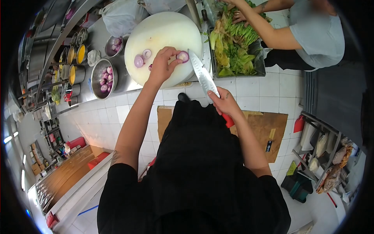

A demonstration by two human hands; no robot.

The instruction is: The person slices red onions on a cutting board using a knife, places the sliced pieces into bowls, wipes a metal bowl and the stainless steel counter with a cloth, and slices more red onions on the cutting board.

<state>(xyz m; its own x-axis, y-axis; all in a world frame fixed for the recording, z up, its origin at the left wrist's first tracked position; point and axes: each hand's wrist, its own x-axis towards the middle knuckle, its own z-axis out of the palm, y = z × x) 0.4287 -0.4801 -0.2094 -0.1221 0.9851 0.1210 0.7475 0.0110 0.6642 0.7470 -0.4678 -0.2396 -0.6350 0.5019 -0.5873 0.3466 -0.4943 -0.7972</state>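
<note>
On the round white cutting board (pixel 167 29), my left hand (pixel 164 64) pinches a purple onion (pixel 182 57) whose cut face shows rings. My right hand (pixel 223 100) grips the red handle of a large knife (pixel 203 76). The blade's tip lies at the right side of that onion. Left of my left hand are two cut onion slices (pixel 139 61), and a small purple piece (pixel 150 67) sits beside my wrist.
Left of the board stand a metal bowl of onions (pixel 93 80) and a smaller bowl (pixel 108 46). Plastic bags (pixel 120 17) lie behind. A co-worker (pixel 315 35) handles leafy greens in a tray (pixel 260 66) at the right. Cardboard (pixel 255 134) covers some floor.
</note>
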